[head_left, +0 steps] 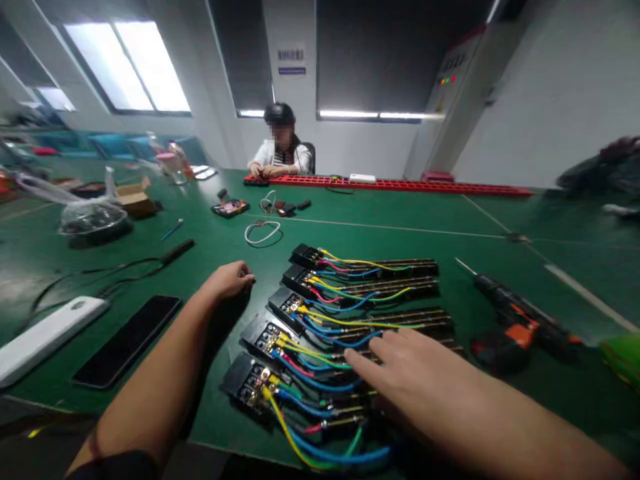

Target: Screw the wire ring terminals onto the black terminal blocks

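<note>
Black wired strips [350, 320] side by side, long axes left-right; right hand [400, 373] flat atop, left hand [227, 280] curled, empty.

A cordless drill [520, 323] lies on the green counter [400, 220]. A dark phone [127, 340] sits beside a white case [45, 337]. A seated person [280, 150] works at a red strip [400, 185].
</note>
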`<state>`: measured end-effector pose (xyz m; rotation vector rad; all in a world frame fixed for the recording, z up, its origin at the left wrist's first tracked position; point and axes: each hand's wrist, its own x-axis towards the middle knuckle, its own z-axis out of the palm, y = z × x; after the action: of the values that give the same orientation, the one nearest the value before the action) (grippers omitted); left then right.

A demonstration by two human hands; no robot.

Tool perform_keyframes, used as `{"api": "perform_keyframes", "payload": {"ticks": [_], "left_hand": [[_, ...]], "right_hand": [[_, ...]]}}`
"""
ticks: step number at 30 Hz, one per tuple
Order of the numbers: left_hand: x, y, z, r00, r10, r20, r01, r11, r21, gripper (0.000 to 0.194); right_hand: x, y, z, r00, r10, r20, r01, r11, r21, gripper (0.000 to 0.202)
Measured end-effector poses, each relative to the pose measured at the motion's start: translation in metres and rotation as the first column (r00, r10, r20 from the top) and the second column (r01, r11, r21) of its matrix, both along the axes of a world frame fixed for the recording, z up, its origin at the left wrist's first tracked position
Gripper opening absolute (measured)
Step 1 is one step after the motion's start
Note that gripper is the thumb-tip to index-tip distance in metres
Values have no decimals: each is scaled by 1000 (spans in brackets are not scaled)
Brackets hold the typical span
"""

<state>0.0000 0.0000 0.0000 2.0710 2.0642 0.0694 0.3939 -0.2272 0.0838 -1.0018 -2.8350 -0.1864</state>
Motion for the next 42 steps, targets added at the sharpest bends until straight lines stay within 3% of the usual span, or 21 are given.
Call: {"api": "perform_keyframes", "payload": {"ticks": [6,10,15,22,28,34,38,42], "left_hand": [[-1,0,0,999,22,31,-23,999,28,34],[-1,1,4,998,50,32,-52,997,52,43],[-3,2,8,998,56,7,-56,998,32,33],[-1,5,7,999,50,-12,-50,998,33,29],[2,4,5,998,58,-16,-58,998,10,30],[2,7,4,1000,27,3,-27,999,-42,24],[2,7,4,999,35,17,-34,998,-56,25],[3,7,2,998,54,27,-52,997,-53,24]], "right_hand": [[0,4,-2,1000,-6,3,6,1000,10,32],[-3,4,12,1000,-18,15,19,999,-38,26],[-8,16,25,981,-94,171,117,984,-135,9],[-3,38,33,936,-199,291,257,950,-176,22],[7,58,49,860,-366,356,428,897,-112,21],[26,85,42,808,-444,388,527,838,-139,26],[34,102,33,854,-410,319,483,854,-195,20],[27,116,18,957,-287,51,291,929,-228,15]]}}
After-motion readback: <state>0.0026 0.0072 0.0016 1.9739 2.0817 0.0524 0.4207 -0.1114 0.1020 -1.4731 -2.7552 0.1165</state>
